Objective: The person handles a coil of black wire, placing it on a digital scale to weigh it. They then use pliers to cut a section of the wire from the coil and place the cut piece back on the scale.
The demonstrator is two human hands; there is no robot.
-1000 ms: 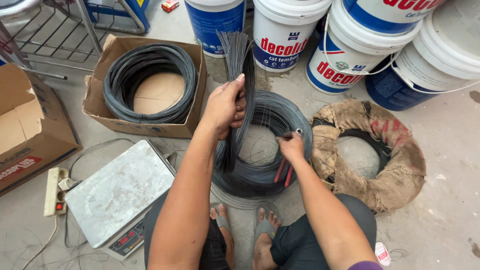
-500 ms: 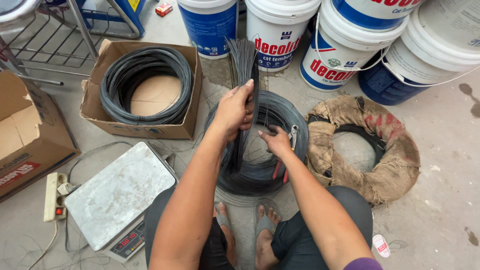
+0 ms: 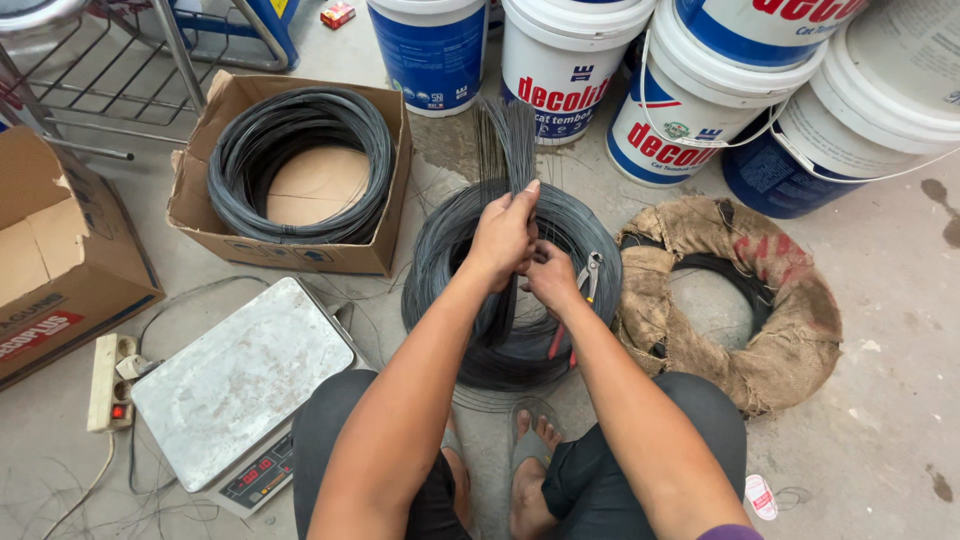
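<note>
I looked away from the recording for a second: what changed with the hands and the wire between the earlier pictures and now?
The left hand keeps gripping the bundle of cut dark wire strands. The right hand, which was out at the rim of the dark wire coil on the floor, has moved in to just below the left hand. The red-handled pliers, the cardboard box with a wire coil and the metal platform scale stayed put.

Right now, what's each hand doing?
Left hand: closed around a bundle of cut wires.
Right hand: closed on the bundle lower down, pliers beside it.
</note>
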